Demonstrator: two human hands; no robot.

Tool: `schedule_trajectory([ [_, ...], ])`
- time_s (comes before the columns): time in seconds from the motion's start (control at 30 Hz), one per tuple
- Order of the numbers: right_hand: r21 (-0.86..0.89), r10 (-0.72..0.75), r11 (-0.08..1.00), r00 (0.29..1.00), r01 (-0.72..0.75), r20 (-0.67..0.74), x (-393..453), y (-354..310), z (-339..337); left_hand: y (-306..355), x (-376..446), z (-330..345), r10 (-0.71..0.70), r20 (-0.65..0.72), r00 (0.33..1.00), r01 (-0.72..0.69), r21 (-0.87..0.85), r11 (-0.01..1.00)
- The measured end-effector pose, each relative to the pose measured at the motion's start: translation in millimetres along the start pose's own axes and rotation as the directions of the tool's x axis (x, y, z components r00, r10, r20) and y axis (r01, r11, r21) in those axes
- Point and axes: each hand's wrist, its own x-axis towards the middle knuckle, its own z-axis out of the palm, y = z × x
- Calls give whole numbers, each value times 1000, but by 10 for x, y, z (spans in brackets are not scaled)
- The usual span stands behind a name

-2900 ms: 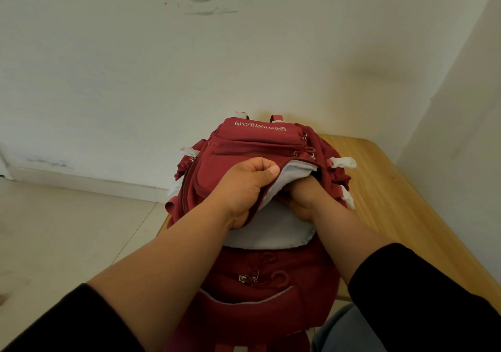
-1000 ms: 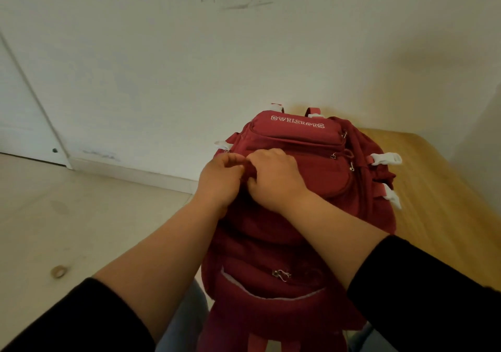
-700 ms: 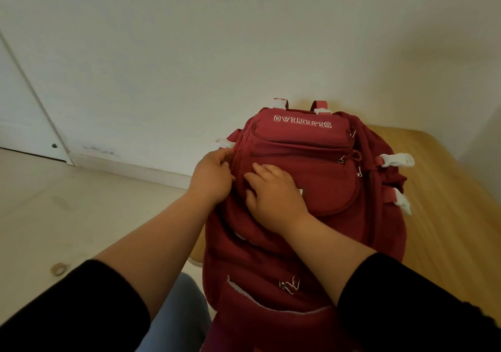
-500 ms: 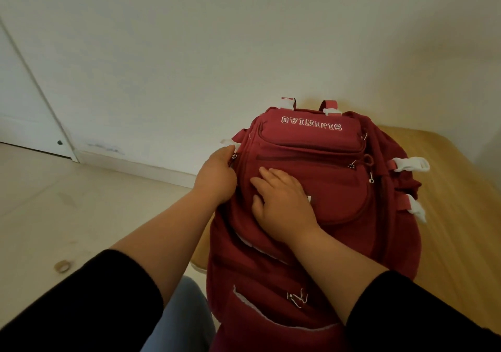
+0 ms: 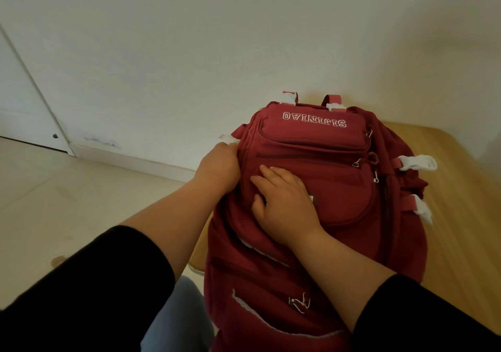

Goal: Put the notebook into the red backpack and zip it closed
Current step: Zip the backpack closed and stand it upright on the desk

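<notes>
backpack (image 5: 339, 189), dark red, lay on its back at the corner of a light wooden table (image 5: 461, 229), its lower end hanging over the near edge toward the person's lap. white block lettering (image 5: 314, 119) ran upside down across the top front pocket, next to two strap loops with white tabs at the far end, close to a pale wall (image 5: 244, 40). the left hand (image 5: 219, 170) was curled against the left side of the bag, fingers tucked around the edge near a white tab; whether it pinched a zipper pull or only the fabric could not be told. the right hand (image 5: 284, 205) lay flat and open on the bag's front, fingers spread and pointing left and away, palm pressing the cloth beside the rounded middle pocket. two white buckles (image 5: 417, 162) stuck out from the bag's right side, one above the other. small metal zipper pulls (image 5: 375, 177) hung at the right of the middle pocket, and another pair (image 5: 299, 303) sat on the lowest pocket, near the viewer. a thin strip of pale lining showed along a seam under the right wrist. the notebook was not visible anywhere. both forearms were bare below black sleeves (image 5: 81, 297). pale floor tiles (image 5: 67, 202) spread to the left, with a white door edge in the far left corner.
</notes>
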Motion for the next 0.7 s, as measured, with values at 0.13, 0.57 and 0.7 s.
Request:
schedule_trajectory([
  [0.13, 6, 4, 1000, 1000, -4, -4, -2, 2, -3, -57, 14, -7, -56, -39, 998, 56, 11, 998],
  [0.57, -4, 10, 1000, 999, -10, 37, 4, 1, -4, -173, -171, -50, -71, -42, 997, 70, -35, 997],
  [0.7, -14, 13, 1000, 999, -12, 48, 6, -7, -12, -200, -258, -73, -66, -48, 997, 63, -64, 996],
])
